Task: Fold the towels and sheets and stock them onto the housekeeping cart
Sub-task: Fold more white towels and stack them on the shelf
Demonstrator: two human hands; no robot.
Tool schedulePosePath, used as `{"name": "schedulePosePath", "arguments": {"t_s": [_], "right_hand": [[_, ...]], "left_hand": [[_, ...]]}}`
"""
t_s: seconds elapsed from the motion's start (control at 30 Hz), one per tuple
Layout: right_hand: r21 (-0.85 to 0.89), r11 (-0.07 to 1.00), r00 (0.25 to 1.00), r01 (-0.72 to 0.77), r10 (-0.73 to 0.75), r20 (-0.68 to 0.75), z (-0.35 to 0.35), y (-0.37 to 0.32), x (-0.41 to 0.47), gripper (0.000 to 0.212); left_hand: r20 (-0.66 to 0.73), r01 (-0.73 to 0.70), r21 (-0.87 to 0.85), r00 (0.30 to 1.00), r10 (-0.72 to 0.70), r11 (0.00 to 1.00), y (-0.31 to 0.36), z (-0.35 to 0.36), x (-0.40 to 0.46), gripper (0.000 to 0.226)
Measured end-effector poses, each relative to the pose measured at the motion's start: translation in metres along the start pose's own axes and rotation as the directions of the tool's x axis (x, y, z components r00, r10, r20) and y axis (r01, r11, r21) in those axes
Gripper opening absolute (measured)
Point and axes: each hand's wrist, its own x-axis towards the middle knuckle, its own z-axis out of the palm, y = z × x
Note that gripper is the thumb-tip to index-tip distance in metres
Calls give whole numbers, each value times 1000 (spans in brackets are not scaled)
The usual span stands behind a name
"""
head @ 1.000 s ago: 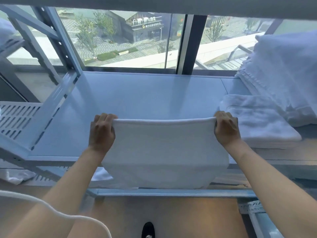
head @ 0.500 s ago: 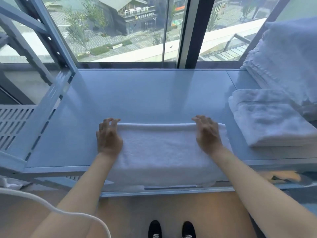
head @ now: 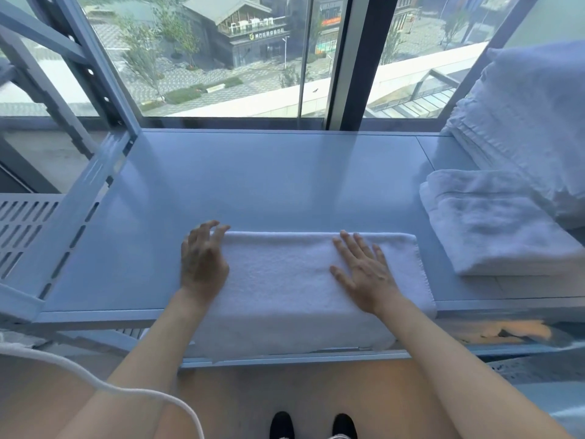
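Right hand (head: 364, 274) lies flat, fingers spread, on the white towel (head: 304, 280); left hand (head: 202, 264) rests at its left end, fingers loosely bent (gripping nothing). Towel lies on the shelf (head: 269, 185), near edge overhanging the front rim. Risk: the hanging part may drag the fold askew or off the shelf.

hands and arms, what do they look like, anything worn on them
Both forearms are bare up to the frame's edge: no sleeves show. The left hand and right hand wear no gloves, and no ring, watch or bracelet can be seen on the fingers or wrists. A white cable curves across the lower left in front of the left arm; what it connects to is out of view.
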Motion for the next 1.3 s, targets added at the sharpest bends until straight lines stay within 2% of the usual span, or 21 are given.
{"name": "schedulePosePath", "arguments": {"t_s": [0.13,0.23,0.3,0.4,0.6,0.83,0.97,1.07,1.2,1.3], "right_hand": [[20,1000,1000,-12,13,-13,1,-2,-1,69],[27,999,1000,-17,17,-11,2,-1,-2,69],[26,1000,1000,-10,10,-13,3,-1,-2,69],[24,1000,1000,-2,2,-10,2,2,5,69],[-1,1000,1000,13,-13,-8,-9,11,61,68],[-79,997,1000,-19,18,-15,-27,9,116,63],[108,994,991,1,13,-133,-21,-11,63,61],[190,980,992,55,-31,-126,-5,-23,-1,62],[120,993,999,-18,22,-29,14,-14,-52,64],[49,999,999,-15,17,-39,18,-6,-63,63]], "left_hand": [[196,-204,-45,958,209,978,55,8,-57,50],[367,-175,33,918,151,984,63,16,-93,60],[409,-192,105,903,134,976,55,21,-101,68],[412,-220,114,898,156,969,52,26,-95,71],[397,-158,68,910,118,985,52,41,-47,66],[397,-121,92,915,75,988,61,58,16,65],[387,-131,89,918,87,987,56,63,16,66],[382,-137,81,919,96,987,55,66,16,66],[381,-146,87,919,102,985,61,57,12,62],[328,-173,73,934,140,982,73,38,-12,57]]}}
